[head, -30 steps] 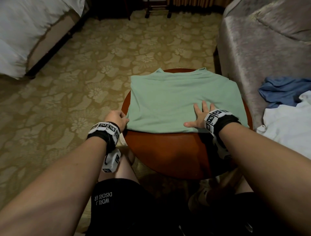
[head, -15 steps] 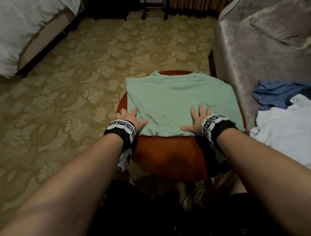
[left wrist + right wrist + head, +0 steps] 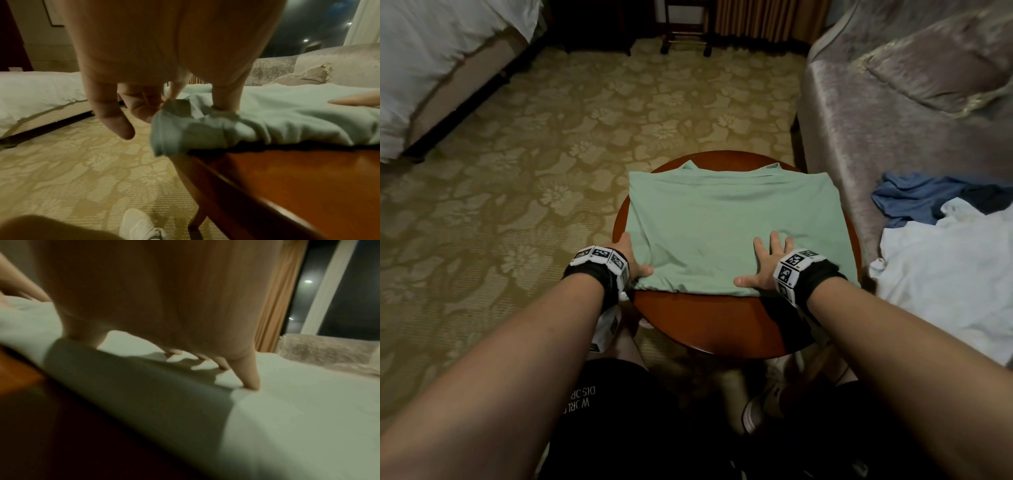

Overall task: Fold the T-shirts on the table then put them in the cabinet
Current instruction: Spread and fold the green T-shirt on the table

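I am mid-fold: my left hand (image 3: 631, 262) pinches the green T-shirt (image 3: 726, 222) corner, I think; my right hand (image 3: 768, 263) presses flat. Next, fold it across.

The left hand (image 3: 631, 262) is shifting from the table (image 3: 709, 322) edge onto the green T-shirt's (image 3: 722, 222) near left corner, its thumb now pinching the bunching cloth there.

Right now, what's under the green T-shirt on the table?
The green T-shirt lies on the round wooden table, whose near part shows bare. The left hand grips its near-left corner; the right hand presses flat on top. Anything beneath the cloth is hidden.
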Demonstrator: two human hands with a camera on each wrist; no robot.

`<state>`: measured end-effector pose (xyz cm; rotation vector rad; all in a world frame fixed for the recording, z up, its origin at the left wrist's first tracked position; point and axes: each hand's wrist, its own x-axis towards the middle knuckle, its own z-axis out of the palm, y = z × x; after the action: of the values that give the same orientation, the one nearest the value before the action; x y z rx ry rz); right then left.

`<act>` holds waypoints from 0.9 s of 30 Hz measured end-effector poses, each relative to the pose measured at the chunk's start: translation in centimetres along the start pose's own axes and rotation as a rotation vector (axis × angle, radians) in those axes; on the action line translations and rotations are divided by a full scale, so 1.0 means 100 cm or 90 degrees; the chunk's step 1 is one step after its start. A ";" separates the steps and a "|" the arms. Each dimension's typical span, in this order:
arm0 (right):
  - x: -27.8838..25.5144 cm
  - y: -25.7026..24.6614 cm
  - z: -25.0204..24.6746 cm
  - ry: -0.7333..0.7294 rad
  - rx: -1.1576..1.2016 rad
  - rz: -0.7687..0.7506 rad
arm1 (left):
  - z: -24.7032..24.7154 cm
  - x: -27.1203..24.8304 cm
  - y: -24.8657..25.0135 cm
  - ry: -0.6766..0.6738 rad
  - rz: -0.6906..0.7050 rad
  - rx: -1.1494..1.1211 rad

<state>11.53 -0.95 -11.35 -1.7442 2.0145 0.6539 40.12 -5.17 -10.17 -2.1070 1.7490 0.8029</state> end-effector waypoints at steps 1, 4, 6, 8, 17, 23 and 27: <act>-0.003 -0.003 -0.002 -0.010 -0.009 0.000 | -0.001 -0.003 0.001 -0.006 0.000 -0.008; -0.007 -0.007 -0.014 -0.006 -0.014 0.001 | -0.009 -0.008 0.003 -0.029 0.004 -0.001; -0.005 -0.009 -0.023 0.025 0.028 -0.002 | -0.014 -0.009 0.005 -0.025 -0.005 -0.023; -0.001 -0.011 -0.030 0.056 0.072 -0.010 | -0.020 -0.008 0.009 0.008 -0.005 -0.107; 0.031 -0.027 -0.056 0.025 0.052 -0.045 | -0.035 0.029 0.028 0.099 -0.079 -0.380; 0.050 -0.033 -0.061 0.012 0.032 -0.065 | -0.042 0.047 0.035 0.068 -0.113 -0.423; 0.058 -0.033 -0.058 -0.011 0.034 -0.065 | -0.044 0.055 0.039 0.081 -0.097 -0.410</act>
<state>14.00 -9.31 -10.28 -1.7907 1.9001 0.5746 38.01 -12.88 -9.36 -2.7036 1.4877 1.3493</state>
